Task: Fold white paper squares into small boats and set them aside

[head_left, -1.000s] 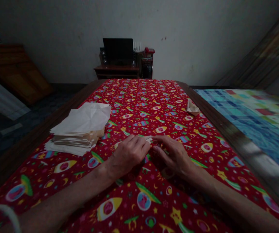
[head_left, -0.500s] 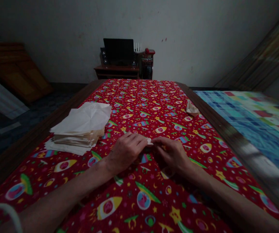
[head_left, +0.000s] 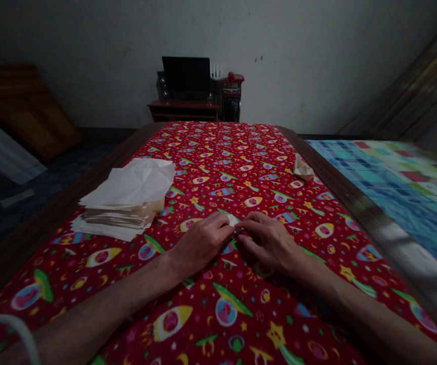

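Observation:
A small folded piece of white paper lies between my two hands on the red patterned cloth, mostly hidden by fingers. My left hand is closed on its left side, fingers bent together. From the right, my right hand pinches its edge between thumb and fingers. To the left rests a stack of white and tan paper sheets, the top one creased. Farther off at the right, a small folded paper piece sits near the cloth's edge.
Dark wooden table edges flank the cloth. Beyond the far end stand a black monitor and speakers on a small desk. A blue checked bed surface is at the right, a wooden cabinet at the left. A white curved cable or tube shows at lower left.
Both hands have shifted slightly around the folded paper, the right fingers now nearer the left ones. More of the paper shows above the fingertips. The view has tilted a little.

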Motion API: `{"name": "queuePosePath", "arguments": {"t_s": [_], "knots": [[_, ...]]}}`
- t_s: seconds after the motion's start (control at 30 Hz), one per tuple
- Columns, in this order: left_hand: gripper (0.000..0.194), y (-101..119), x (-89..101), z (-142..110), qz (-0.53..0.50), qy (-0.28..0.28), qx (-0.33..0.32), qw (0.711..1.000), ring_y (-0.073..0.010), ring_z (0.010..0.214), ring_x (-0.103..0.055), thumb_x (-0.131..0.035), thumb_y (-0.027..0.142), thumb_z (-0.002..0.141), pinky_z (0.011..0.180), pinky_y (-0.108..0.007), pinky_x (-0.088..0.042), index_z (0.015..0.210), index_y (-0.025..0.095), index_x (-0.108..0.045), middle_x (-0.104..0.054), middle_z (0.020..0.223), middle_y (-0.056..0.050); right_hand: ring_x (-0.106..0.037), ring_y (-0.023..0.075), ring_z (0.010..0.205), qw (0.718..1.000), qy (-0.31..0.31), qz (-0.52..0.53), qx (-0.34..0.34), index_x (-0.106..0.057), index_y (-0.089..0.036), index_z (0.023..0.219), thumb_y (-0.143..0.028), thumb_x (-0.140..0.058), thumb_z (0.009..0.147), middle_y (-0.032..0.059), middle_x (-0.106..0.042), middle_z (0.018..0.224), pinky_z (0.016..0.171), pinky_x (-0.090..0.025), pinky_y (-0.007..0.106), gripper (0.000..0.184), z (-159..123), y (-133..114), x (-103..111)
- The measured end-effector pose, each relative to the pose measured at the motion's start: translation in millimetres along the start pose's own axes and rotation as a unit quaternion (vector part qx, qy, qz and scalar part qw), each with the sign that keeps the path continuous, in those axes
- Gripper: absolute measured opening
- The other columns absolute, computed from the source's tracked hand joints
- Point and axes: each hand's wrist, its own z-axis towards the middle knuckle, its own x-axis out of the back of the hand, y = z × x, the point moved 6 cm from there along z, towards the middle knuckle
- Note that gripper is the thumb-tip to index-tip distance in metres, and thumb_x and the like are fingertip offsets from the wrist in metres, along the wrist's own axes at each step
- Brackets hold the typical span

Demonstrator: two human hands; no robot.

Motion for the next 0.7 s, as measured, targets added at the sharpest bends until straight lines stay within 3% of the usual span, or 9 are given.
{"name": "queuePosePath", "arguments": {"t_s": [0.2, 0.5, 0.7], "knots": [[0.018, -10, -3.9, 0, -0.063, -0.011, 0.040, 0.997, -0.0173, 0.089, -0.054, -0.040, 0.022, 0.096, 0.078, -0.029, -0.047, 0.097, 0.017, -0.057, -0.058, 0.091, -0.005, -0.046, 0.0128, 0.065, 0.989, 0.024, -0.140, 0.042, -0.067, -0.019, 0.088, -0.024, -0.048, 0.091, 0.0048, -0.058, 0.078, 0.054, -0.030, 0.024, 0.020, 1, 7, -12], [0.013, -23, -1.9, 0, -0.110, 0.029, 0.045, 0.992, -0.0173, 0.091, -0.056, -0.049, 0.019, 0.092, 0.081, -0.031, -0.049, 0.094, 0.016, -0.061, -0.062, 0.094, -0.006, -0.042, 0.0112, 0.060, 0.985, 0.031, -0.163, 0.052, -0.066, -0.017, 0.080, -0.018, -0.045, 0.092, 0.0034, -0.055, 0.073, 0.052, -0.025, 0.024, 0.025, 2, 7, -10], [0.013, -31, -2.6, 3, -0.160, 0.021, 0.070, 0.984, -0.0153, 0.084, -0.058, -0.052, 0.016, 0.090, 0.075, -0.027, -0.048, 0.087, 0.016, -0.064, -0.062, 0.087, -0.004, -0.044, 0.0115, 0.061, 0.990, 0.032, -0.139, 0.020, -0.064, -0.016, 0.080, -0.021, -0.046, 0.091, 0.0035, -0.055, 0.074, 0.054, -0.027, 0.024, 0.021, 3, 4, -9]]}}
